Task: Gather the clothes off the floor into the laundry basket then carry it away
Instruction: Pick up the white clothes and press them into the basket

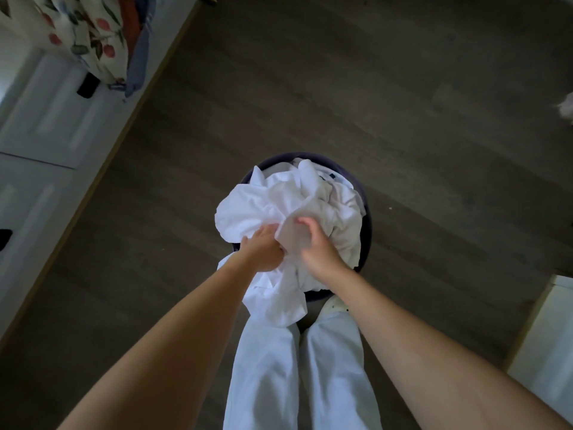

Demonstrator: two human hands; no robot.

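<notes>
Hands met over a round, dark-rimmed laundry basket [367, 225] that stood on the grey wood-plank floor [403, 88] just ahead of the person's white trouser legs [273, 367]. The left hand [263, 248] was closed on a crumpled heap of white cotton clothes [263, 203] that filled the basket and spilled over its near rim, while the right hand [316, 246], just beside it, curled its fingers [302, 221] around a fold of the same heap. Off to the far left, a floral-printed cloth [77, 32] hung beside white panelled doors [52, 119], and a small pale scrap [567, 107] lay on the floor at the right edge, well apart from the basket.
</notes>
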